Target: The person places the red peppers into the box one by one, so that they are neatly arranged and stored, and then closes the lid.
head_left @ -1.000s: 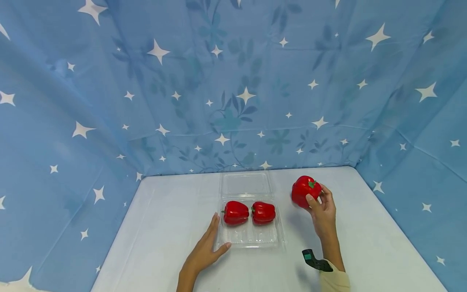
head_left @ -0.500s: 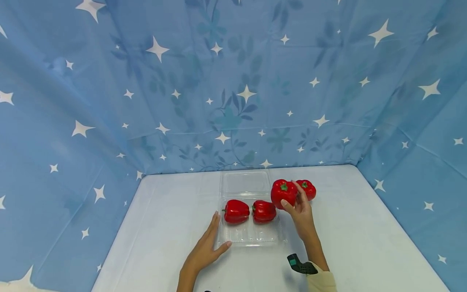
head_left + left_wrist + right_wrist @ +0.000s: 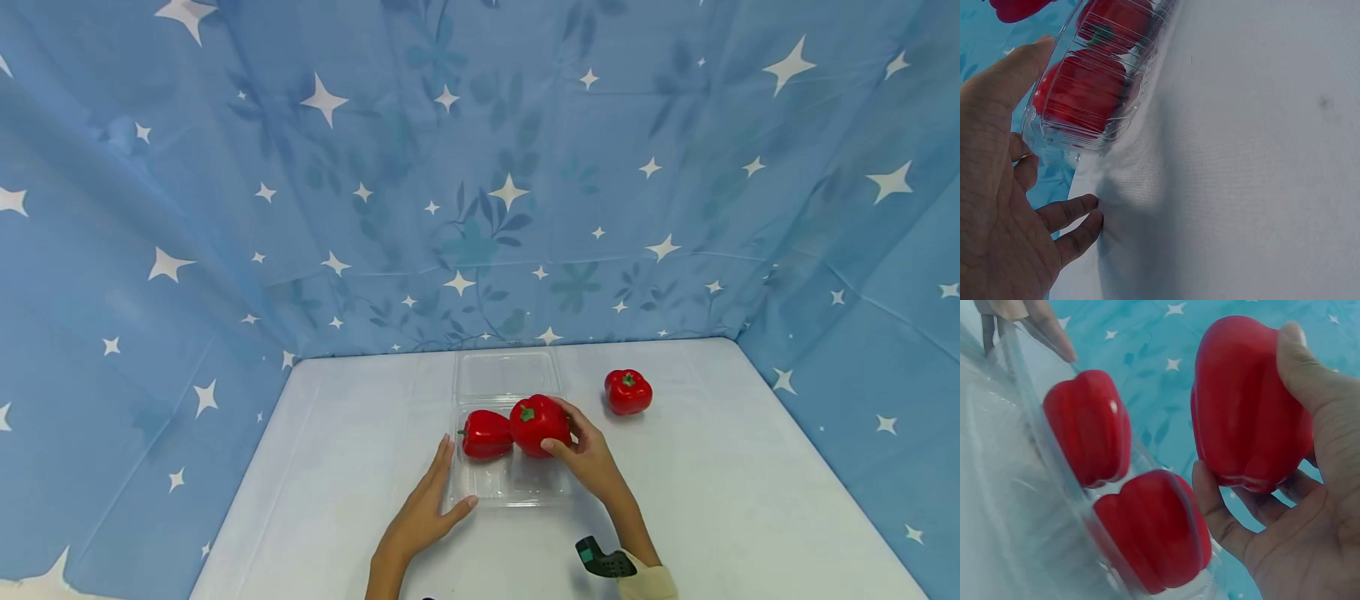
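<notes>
My right hand [image 3: 588,458] grips a red bell pepper [image 3: 540,425] with a green stem, held over the right part of a clear plastic container [image 3: 487,500]. Two more red peppers lie in it: the left one [image 3: 483,435] shows in the head view, while the held pepper hides the right one [image 3: 1154,531], which appears in the right wrist view. At the container's left side rests my left hand [image 3: 420,512], fingers extended and thumb spread along the near edge. In the left wrist view its thumb [image 3: 1029,59] is against the clear wall.
Another red pepper [image 3: 628,392] sits on the white table [image 3: 720,467], right of the container. The container's lid [image 3: 506,375] lies folded back behind it. A blue curtain [image 3: 480,208] with white stars surrounds the table's back and sides.
My right hand has carried the pepper leftward from the table's right side to above the container, uncovering the pepper that stays behind. My left hand has kept its place.
</notes>
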Demonstrator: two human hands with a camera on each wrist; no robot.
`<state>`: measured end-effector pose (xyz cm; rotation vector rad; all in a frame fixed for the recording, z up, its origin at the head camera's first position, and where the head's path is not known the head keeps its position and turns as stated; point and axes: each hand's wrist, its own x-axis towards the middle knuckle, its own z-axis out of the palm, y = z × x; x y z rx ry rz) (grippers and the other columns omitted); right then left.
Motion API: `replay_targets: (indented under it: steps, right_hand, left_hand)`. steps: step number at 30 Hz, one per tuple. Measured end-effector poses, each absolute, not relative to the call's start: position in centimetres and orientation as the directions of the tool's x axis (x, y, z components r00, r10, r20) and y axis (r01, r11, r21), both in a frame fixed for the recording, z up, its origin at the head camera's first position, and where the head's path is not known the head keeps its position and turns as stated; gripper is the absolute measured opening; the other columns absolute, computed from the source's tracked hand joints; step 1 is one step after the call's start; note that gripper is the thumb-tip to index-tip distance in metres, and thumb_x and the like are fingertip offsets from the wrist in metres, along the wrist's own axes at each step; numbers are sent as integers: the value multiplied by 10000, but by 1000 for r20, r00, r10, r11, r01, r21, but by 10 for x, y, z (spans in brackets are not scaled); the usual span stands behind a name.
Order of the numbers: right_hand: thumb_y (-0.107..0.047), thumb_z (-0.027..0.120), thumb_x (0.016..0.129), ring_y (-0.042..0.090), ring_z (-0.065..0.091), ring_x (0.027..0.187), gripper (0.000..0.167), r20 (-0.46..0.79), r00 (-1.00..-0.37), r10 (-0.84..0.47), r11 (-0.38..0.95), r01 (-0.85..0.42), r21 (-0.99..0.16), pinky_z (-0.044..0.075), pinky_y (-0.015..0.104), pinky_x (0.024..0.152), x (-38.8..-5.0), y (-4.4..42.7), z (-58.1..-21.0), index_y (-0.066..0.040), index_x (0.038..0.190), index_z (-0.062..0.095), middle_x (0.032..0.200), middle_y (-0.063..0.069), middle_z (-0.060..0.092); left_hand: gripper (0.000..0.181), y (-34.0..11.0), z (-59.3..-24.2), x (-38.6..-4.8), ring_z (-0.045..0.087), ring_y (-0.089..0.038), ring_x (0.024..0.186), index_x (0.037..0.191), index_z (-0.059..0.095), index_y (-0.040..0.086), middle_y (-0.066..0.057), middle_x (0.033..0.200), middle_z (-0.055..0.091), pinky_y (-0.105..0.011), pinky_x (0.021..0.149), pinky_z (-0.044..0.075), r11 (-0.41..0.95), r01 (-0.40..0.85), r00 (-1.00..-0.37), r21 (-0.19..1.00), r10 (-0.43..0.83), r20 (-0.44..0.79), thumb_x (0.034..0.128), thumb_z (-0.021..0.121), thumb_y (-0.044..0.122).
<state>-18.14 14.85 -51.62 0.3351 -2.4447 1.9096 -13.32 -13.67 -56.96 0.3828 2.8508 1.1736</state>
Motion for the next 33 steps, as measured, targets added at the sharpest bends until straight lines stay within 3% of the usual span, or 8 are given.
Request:
replay_targets:
  steps: [6,16,24,33]
  right_hand:
    - [-249,814,783,365,501,1295,737,192,-956,-222,313,-256,-915,562,415,930,-174,135,-518,-194,1430,463,1427,98,515]
    - [-325,875,690,279,559,1242,760,210,-936,-282,458,-324,-828,562,466,910,-163,113,-522,-198,1355,532,1358,32,580]
    - [-434,868,675,260,614,1203,759,260,-928,-269,587,-371,-720,565,477,896,-158,99,-530,-206,1337,572,1329,23,630]
    - [-510,833,690,255,615,1184,768,254,-922,-292,638,-386,-666,569,474,889,-155,90,-538,-222,1348,561,1287,26,620]
  left_hand:
    - [907,-137,-571,-134,251,-302,1484,1578,169,163,-9,1652,130,-537,1117,354,681,227,-968,697,237,84,886,642,509]
    - [905,-137,-572,-135,258,-275,1482,1577,178,178,30,1648,128,-521,1113,364,674,212,-970,708,231,71,878,644,516]
    - [908,-137,-568,-133,274,-285,1477,1575,189,181,32,1646,143,-525,1091,391,677,222,-969,701,231,84,870,633,542]
    - [927,-139,-569,-134,250,-299,1477,1571,186,126,-23,1652,130,-529,1104,371,655,256,-959,711,263,102,878,610,572]
